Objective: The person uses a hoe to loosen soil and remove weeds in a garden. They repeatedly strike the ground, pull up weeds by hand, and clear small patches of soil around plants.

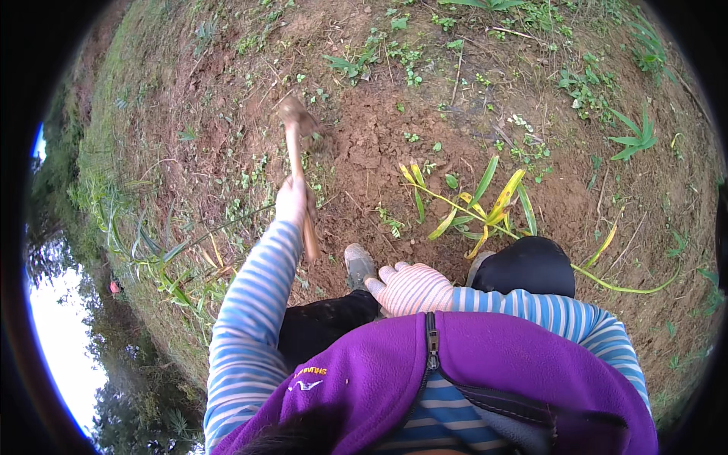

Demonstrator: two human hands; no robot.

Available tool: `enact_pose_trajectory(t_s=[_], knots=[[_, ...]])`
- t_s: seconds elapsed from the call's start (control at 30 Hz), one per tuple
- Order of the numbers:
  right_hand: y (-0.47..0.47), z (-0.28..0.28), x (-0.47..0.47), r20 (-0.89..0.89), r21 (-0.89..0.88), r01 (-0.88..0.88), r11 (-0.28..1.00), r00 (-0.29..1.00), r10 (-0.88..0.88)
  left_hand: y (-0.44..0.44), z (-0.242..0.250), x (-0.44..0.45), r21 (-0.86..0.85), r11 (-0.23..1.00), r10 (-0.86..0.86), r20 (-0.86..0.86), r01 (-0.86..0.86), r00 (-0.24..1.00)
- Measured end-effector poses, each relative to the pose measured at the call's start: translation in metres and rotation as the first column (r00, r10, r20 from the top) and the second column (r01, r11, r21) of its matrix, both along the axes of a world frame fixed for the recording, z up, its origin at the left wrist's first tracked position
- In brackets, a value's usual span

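My left hand [292, 200] is closed around the wooden handle of a short hoe [294, 151]. The handle's butt end sticks out below the fist. Motion blurs the hoe's soil-coloured head [301, 118], which is at or just above the reddish-brown soil [364, 142]; contact cannot be told. My right hand [418, 289], in a striped knit glove, lies palm down in front of my body between the knees, fingers apart; its underside is hidden. Ahead of my right knee [523, 267] a leaning leafy stem [449, 199] has green and yellow, spotted leaves.
Loose clods and small weeds [409, 62] cover the sloping ground. Long-leaved plants [170, 267] stand at the left, and a green plant [634, 136] grows at the right. My left boot [359, 264] is planted near the hoe's butt. Trees [136, 364] edge the far left.
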State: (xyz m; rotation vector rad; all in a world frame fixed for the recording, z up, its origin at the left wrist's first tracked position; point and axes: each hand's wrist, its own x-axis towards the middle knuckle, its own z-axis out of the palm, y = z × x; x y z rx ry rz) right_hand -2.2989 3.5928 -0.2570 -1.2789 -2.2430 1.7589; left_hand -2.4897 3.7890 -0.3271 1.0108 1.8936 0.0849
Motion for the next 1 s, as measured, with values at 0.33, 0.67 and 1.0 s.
enact_pose_trajectory(t_s=[0.33,0.67,1.0], knots=[[-0.005,-0.006,-0.010,-0.008,0.062,-0.001,0.998,1.000,0.001,0.039,0.018,-0.014,0.139,0.973,0.163,0.150,-0.184,0.975],[-0.006,0.000,-0.007,-0.040,0.116,0.046,0.992,0.998,-0.042,-0.068,0.033,-0.084,-0.124,0.958,0.270,0.081,-0.259,0.959],[-0.009,-0.004,-0.009,0.016,0.052,-0.004,0.999,1.000,0.003,0.026,0.000,-0.051,0.177,0.920,0.310,0.219,-0.350,0.925]])
